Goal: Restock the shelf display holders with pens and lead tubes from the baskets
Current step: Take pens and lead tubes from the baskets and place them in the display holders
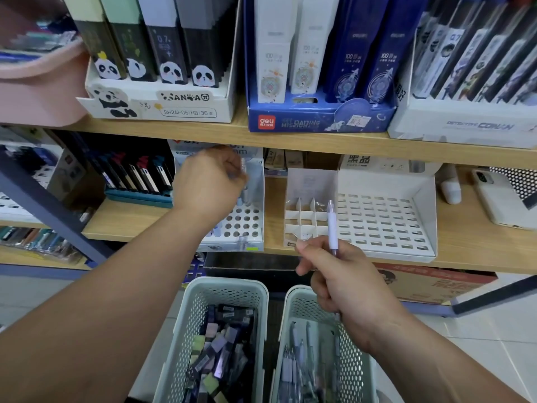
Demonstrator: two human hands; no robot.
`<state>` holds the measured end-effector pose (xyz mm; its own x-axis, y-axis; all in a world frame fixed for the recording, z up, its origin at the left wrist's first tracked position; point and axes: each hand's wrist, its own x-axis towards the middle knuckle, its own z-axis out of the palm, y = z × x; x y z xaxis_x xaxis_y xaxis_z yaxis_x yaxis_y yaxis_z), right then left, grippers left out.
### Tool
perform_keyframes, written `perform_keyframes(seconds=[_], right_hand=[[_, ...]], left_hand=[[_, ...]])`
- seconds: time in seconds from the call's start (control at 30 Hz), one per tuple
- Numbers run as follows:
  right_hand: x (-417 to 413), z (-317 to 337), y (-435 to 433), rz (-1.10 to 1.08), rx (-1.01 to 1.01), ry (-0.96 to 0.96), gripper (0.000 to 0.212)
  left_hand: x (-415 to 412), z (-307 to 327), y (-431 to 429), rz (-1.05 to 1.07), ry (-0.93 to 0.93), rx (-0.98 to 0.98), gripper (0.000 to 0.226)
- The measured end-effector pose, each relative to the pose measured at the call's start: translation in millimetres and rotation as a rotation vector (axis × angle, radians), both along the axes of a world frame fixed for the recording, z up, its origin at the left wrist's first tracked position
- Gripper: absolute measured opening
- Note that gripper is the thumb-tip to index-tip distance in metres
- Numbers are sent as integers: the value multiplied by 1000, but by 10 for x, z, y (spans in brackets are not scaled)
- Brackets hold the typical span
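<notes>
My left hand (210, 181) is curled over the back of a white holder with round holes (242, 223) on the middle shelf, pinching a pale, blurred pen or tube above the holes. My right hand (338, 282) grips a white and lilac pen (331, 225) upright, in front of a small white divided cardboard holder (302, 216). To its right sits a wide white tray with rows of slots (383, 222), holding nothing. Below, a pale green basket of lead tube boxes (203, 309) stands left of a pale green basket of pens (357, 370).
The upper shelf carries a panda display box (162, 103), a blue display box (319, 120) and a white display box (465, 123), with a pink bin (37, 82) at the left. A dark pen display (136, 181) stands left of my left hand. A white phone (502, 205) lies at the right.
</notes>
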<state>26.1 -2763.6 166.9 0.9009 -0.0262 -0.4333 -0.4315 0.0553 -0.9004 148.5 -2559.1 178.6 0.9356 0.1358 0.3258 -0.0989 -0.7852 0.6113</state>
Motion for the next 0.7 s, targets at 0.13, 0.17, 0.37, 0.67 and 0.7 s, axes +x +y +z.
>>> perform_keyframes(seconds=[0.13, 0.17, 0.37, 0.67, 0.7], right_hand=[[-20, 13, -16, -5, 0, 3, 17], [-22, 16, -16, -7, 2, 3, 17], [-33, 37, -17, -11, 7, 7, 17], [-33, 59, 4, -3, 7, 6, 15], [-31, 59, 4, -4, 10, 7, 14]], left_hand=[[14, 12, -28, -7, 27, 34, 19], [20, 17, -26, -4, 37, 35, 18], [22, 24, -32, 16, 59, 105, 5], [12, -118, -47, 11, -120, 319, 23], [7, -120, -47, 6, -156, 349, 22]])
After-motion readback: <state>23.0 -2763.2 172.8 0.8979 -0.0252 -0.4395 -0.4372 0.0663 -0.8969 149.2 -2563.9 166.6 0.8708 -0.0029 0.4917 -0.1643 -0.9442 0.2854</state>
